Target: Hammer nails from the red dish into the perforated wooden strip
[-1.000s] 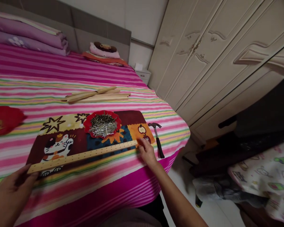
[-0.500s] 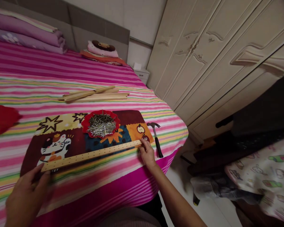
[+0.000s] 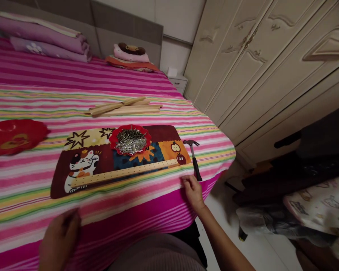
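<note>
So the wooden strip [image 3: 124,173] is lying along the near part of a patterned mat [image 3: 161,131] on the bed [image 3: 147,216], left end over the cartoon cat, right end by the little apple faces. It's got rows of small dark dots down its length; can't tell if those are holes or nail heads.

Neither hand is touching it. The left hand [image 3: 60,237] is off the near left corner of the mat, fingers curled in, pretty blurry, so no idea if they close on anything. The right hand [image 3: 193,192] is just short of the mat's near right corner, near the hammer [image 3: 195,162], fingers loosely bent with the tips fairly close together. Nothing shows in it, but whether the tips actually meet is anyone's guess.

Handling-wise, the strip looks light and stiff, dry wood, so probably not slippery. It's long and thin though, so one end would likely dip if lifted by the other. A hand at each end, thumb on top and fingers under, seems the sane grip, or one hand mid-length. Might be splintery or poky if those dots are nails.

Also worth minding: the red bowl [image 3: 112,141] of loose nails [image 3: 132,143] sits just behind it, and looks easy to knock.
</note>
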### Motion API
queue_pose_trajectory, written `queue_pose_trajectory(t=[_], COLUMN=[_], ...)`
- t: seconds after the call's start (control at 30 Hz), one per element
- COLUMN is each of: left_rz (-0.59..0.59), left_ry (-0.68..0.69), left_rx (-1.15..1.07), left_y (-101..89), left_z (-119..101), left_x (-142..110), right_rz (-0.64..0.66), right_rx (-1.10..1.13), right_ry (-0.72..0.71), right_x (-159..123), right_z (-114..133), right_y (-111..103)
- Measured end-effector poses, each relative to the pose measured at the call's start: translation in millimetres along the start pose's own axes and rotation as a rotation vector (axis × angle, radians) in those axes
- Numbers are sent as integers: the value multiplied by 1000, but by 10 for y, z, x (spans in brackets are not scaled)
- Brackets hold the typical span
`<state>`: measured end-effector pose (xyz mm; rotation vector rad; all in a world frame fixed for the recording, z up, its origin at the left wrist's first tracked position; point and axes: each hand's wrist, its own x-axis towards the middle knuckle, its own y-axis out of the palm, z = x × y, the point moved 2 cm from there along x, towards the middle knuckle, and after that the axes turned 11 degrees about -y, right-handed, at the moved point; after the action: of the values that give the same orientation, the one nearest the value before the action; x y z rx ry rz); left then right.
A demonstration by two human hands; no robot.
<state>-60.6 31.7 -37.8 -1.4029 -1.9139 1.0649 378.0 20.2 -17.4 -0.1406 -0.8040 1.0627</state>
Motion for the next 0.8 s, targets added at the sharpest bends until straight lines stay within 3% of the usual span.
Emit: queue_pose_trajectory(t=[0.07,0.13,0.27,0.37,0.53,0.8], left_rz=[9,-54,-159,-146,-138,-165], left_ry=[71,183,439,571,658,697], left_rx=[20,68,66,53,33,5], left_y=[100,131,125,200,396,716], left_z=[14,-92,-571,-987,-1451,-1858], left_x=[-101,-167,-174,-130,-158,-257], right_rz=[32,52,89,78,40,46], right_rx=[-3,-6,-2,16,90,115], right_ry=[-14,-24,-74,-127,-115,-127], right_x=[-113,-154,-4,203,366,259], right_z=[11,44,147,189,93,-166], right_y=[-6,0,43,84,79,-100])
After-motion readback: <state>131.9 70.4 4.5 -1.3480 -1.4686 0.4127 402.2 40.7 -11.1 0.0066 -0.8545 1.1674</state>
